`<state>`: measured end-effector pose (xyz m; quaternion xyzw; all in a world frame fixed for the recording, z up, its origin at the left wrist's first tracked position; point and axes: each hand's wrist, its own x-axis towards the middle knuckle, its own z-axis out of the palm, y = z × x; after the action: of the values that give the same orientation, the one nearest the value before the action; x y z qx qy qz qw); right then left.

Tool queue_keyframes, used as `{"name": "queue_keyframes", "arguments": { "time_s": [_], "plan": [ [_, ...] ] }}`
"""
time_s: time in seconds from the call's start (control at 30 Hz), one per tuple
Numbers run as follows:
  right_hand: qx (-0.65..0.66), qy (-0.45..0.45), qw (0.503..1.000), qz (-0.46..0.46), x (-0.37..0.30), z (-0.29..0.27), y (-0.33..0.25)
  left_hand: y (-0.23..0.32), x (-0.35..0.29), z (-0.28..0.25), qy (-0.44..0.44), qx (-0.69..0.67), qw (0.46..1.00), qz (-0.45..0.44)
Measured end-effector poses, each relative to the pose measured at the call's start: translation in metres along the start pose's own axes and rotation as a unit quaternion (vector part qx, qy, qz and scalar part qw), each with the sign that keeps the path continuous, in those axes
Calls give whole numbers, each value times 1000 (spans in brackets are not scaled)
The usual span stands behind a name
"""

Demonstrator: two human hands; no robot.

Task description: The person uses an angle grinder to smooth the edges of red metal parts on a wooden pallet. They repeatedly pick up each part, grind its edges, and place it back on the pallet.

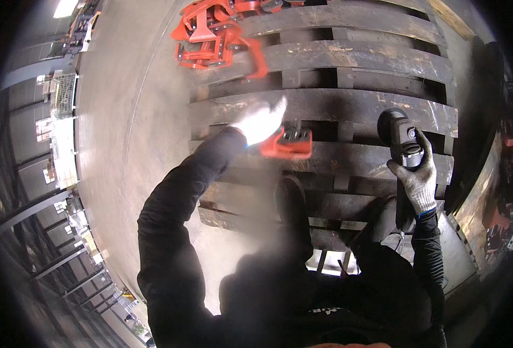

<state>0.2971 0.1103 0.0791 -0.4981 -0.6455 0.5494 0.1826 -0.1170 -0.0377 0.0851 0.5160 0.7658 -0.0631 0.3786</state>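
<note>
My left hand [260, 122], in a pale glove bleached by glare and blurred, hovers over the pallet with at least one finger stretched out. It holds nothing that I can make out. Just beside and below it a red metal bracket [291, 148] with dark inner parts lies on the slats; whether the hand touches it is unclear. On the right, my gloved right hand [417, 184] is wrapped round the body of a black angle grinder [408, 139]. The grinder's dark round head [388, 124] is over the pallet's right part.
A heap of red metal brackets [207, 35] lies at the pallet's far left corner. The dark wooden pallet [326, 55] has open gaps between slats. My shoe [290, 194] is at its near side. More wood and red parts stand along the right edge; shelving [65, 116] lines the far left.
</note>
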Motion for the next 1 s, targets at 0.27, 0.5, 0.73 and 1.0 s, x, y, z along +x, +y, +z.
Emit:
{"name": "queue_keyframes", "arguments": {
  "time_s": [0.27,0.5,0.73,1.0],
  "plan": [
    [25,-13,1000,5,-12,-1,2,57,59,1,-106,100,989,-16],
    [3,-2,1000,-25,-13,1,4,11,47,0,148,-26,987,-60],
    [14,-4,1000,6,-6,1,1,52,14,78,147,80,978,-124],
    [-2,7,1000,5,2,12,-16,85,7,55,328,-43,943,22]
  ]
}}
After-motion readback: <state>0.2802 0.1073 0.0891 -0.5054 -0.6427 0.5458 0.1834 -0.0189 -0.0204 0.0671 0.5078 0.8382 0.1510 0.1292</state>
